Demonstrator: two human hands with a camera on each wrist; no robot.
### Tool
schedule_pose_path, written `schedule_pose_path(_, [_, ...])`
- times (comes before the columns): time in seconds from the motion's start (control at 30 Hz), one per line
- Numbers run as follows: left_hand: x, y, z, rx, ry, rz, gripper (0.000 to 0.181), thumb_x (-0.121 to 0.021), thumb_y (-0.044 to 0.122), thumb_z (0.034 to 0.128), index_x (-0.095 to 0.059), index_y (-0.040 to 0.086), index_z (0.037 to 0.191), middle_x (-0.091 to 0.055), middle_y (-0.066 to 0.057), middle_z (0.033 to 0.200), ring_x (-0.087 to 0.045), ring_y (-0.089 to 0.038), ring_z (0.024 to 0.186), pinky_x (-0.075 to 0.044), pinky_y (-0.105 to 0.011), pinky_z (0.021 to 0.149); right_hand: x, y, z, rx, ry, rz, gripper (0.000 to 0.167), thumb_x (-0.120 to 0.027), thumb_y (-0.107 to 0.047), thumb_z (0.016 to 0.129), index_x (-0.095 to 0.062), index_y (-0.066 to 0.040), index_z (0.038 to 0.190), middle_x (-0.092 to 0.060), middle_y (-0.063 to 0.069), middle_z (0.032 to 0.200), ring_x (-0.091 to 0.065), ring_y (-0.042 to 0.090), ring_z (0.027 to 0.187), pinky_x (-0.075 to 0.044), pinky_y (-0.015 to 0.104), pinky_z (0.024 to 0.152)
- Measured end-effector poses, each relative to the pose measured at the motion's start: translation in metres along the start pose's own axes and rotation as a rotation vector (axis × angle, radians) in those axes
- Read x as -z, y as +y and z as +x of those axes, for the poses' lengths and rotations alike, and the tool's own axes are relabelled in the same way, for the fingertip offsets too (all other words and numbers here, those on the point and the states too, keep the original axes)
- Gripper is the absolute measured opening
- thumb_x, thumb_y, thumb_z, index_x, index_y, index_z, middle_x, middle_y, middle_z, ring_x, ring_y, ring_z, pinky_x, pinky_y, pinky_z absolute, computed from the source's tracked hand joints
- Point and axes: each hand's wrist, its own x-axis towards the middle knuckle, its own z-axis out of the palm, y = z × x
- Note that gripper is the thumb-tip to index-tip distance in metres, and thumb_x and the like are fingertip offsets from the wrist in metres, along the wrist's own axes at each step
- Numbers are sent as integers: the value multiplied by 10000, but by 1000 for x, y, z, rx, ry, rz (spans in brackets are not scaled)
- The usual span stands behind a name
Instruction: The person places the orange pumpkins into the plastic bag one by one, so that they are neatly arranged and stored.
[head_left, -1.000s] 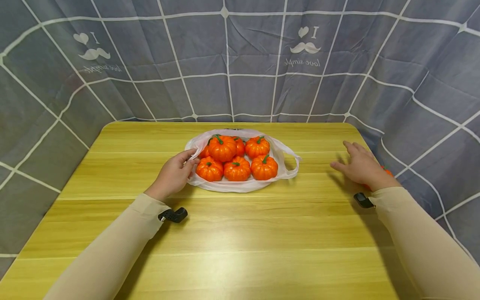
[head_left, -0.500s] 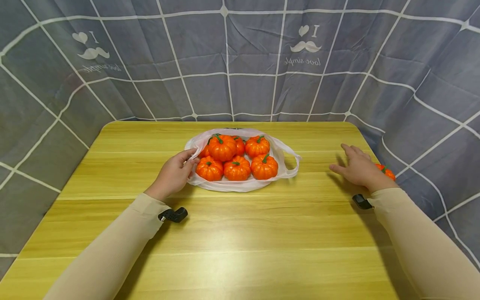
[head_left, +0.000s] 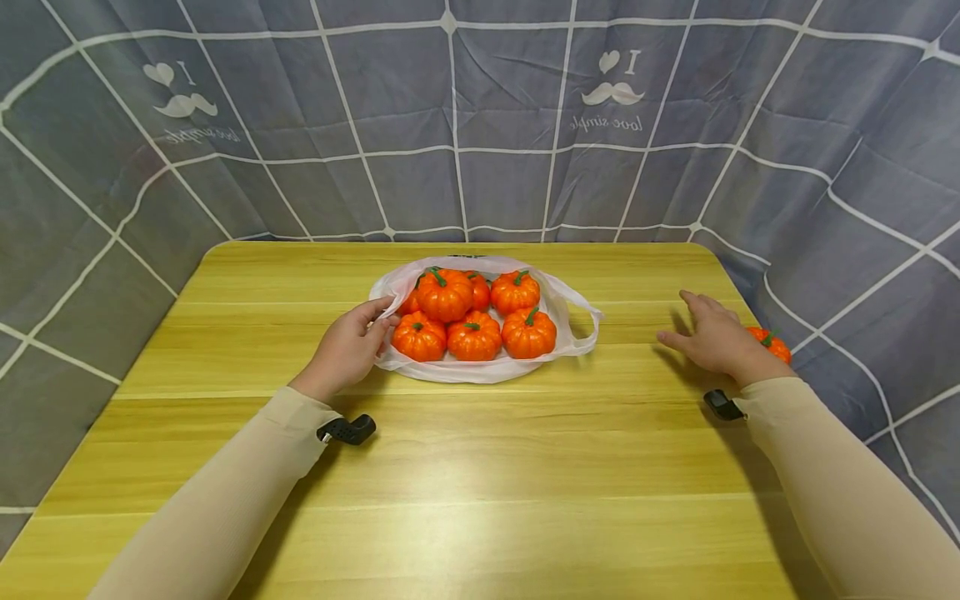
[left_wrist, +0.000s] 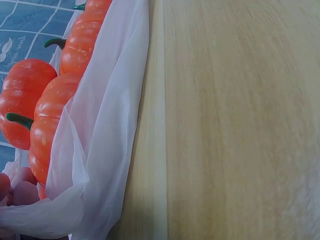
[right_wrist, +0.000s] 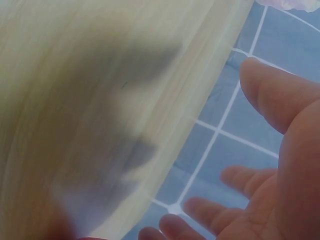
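Observation:
In the head view a thin white plastic bag (head_left: pixel 480 374) lies mouth-up at the table's middle, with several small orange pumpkins (head_left: pixel 474 337) with green stems inside. My left hand (head_left: pixel 341 346) pinches the bag's left edge between thumb and fingers. Its fingertips (left_wrist: pixel 25 194) show beside the bag's folds in the left wrist view. On the right, my right hand (head_left: pixel 712 337) hovers over the table with spread, relaxed fingers, holding nothing. A lone pumpkin (head_left: pixel 769 344) sits at the table's right edge, partly hidden behind the right wrist.
A light wooden table (head_left: pixel 487 483) with rounded far corners spans the view. Grey-blue curtain cloth (head_left: pixel 510 125) with white grid lines encloses its back and sides. The bag's loop handle (head_left: pixel 585 325) extends to the right.
My right hand has shifted slightly left and toward me, and more of the lone pumpkin shows behind its wrist. The left hand and the bag stay in place.

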Motion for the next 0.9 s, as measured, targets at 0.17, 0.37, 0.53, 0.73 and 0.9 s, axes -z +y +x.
schedule_pose_path(0.17, [1,0,0,1,-4,-9,478,-465,223,1131,-451,107,1594,-629,-119,983,-527,-231,728,-407,-231,583,0,-1,-1,0,3,5,997,-625,-458,1038,-45,68,1655,-109,437,1645,-78,663,1500,-68,761,1213])
schedule_pose_path(0.37, [2,1,-1,7,-9,-14,478,-460,224,1134,-446,110,1598,-627,-123,997,-526,-228,727,-401,-225,573,5,-1,-3,6,0,8,1026,-629,-490,1034,-35,72,1654,-115,437,1645,-106,648,1506,-116,758,1212])
schedule_pose_path(0.53, [3,2,-2,-4,3,-14,472,-452,209,1131,-456,86,1587,-662,-136,1069,-535,-200,724,-405,-222,571,16,2,-6,9,32,37,1021,-619,-508,1037,-34,49,1663,-116,417,1659,-115,627,1520,-176,753,1200])
schedule_pose_path(0.73, [3,2,-2,-2,6,-21,469,-453,212,1128,-465,79,1578,-679,-125,1133,-548,-209,742,-413,-223,585,28,15,-14,-20,104,51,1045,-633,-554,1011,-70,33,1667,-109,396,1672,-57,650,1515,-108,768,1200])
schedule_pose_path(0.9, [3,1,-2,4,2,-17,474,-467,234,1129,-465,101,1584,-680,-113,1124,-555,-237,764,-422,-226,599,35,31,-21,-57,86,-3,1089,-687,-525,984,-86,107,1635,-138,452,1623,-84,685,1474,-113,783,1175])
